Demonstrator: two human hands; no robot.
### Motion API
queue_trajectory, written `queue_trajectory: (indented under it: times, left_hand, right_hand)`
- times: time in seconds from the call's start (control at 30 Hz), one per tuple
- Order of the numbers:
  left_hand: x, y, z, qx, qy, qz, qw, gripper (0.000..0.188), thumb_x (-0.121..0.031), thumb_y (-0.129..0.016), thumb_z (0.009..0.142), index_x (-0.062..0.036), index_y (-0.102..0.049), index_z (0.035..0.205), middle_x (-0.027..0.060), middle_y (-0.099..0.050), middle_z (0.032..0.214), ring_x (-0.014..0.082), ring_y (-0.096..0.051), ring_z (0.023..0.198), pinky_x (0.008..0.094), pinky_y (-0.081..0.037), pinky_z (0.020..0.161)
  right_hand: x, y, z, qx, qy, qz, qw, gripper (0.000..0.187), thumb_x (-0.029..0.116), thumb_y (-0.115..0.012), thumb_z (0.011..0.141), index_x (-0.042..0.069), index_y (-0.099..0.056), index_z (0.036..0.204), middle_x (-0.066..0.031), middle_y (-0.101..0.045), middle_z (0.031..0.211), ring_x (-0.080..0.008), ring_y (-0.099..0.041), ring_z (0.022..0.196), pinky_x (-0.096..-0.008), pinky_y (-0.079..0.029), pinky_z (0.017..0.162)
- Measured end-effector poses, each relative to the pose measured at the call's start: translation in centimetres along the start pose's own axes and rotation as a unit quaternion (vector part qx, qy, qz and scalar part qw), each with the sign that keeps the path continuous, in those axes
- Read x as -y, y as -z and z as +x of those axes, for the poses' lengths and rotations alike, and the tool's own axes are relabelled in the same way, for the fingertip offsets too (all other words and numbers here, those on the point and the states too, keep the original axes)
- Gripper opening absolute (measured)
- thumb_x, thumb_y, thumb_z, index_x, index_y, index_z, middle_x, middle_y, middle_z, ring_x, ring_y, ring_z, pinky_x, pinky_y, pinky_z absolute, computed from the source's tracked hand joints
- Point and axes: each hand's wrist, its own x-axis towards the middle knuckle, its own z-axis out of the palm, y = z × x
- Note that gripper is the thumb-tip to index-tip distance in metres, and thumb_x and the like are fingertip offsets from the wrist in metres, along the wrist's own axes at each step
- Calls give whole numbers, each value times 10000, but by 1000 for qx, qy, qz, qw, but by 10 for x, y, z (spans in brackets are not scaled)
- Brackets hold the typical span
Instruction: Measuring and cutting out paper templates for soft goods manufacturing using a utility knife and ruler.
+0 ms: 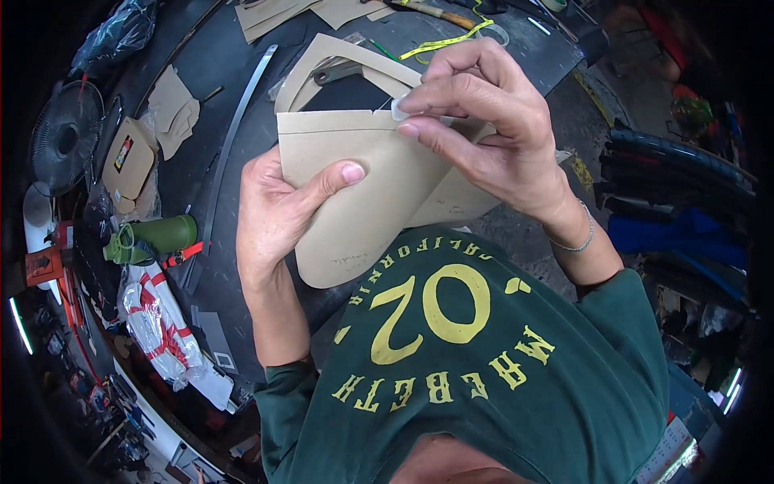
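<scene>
My left hand [274, 210] grips a tan card pattern piece [347, 194] with a rounded lower end, its thumb lying on the front face. At the card's upper edge, near a small notch, my right hand [504, 121] pinches a small whitish piece [399, 110] between thumb and fingers. Whether that piece touches the card, I cannot tell. Behind the held card shows a second tan card [318, 55] with a large cut-out, and a metal tool [332, 73] is seen through the opening. Another tan card [455, 200] shows below my right hand.
On the dark table [242, 68] lie a metal ruler [238, 121], a yellow measuring tape [439, 46], a hammer [439, 12] and more card pieces [172, 109]. Leftward are a fan [68, 137], a green bottle [153, 239] and a plastic-wrapped red-and-white item [161, 327]. Dark material [677, 185] is stacked at right.
</scene>
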Motion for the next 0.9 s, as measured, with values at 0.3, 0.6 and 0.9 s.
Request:
queue_trajectory:
  times: [0.3, 0.6, 0.9]
  left_hand:
    - [-3, -1, -3, -10, -10, 24, 1000, 342, -125, -870, 839, 33, -737, 1111, 115, -781, 975, 149, -740, 833, 300, -600, 754]
    - [-4, -2, -4, 8, 10, 41, 999, 318, -110, -870, 833, 24, -743, 1092, 113, -781, 948, 141, -738, 812, 292, -601, 728]
    - [26, 18, 29, -1, 20, 43, 999, 341, -151, -863, 843, 18, -740, 1111, 97, -773, 975, 145, -731, 836, 294, -592, 778]
  right_hand:
    - [4, 3, 2, 10, -33, 36, 999, 207, 29, -848, 817, 57, -806, 1018, -41, -625, 1039, -81, -620, 860, -199, -514, 639]
    - [10, 13, 5, 111, -137, 99, 979, 113, 100, -793, 888, 13, -736, 932, -37, -603, 1000, -101, -590, 860, -245, -490, 707]
    - [-19, 4, -16, 89, -87, -194, 973, 683, 375, -861, 787, 78, -561, 1323, -123, -688, 1135, -303, -703, 1062, -431, -568, 897]
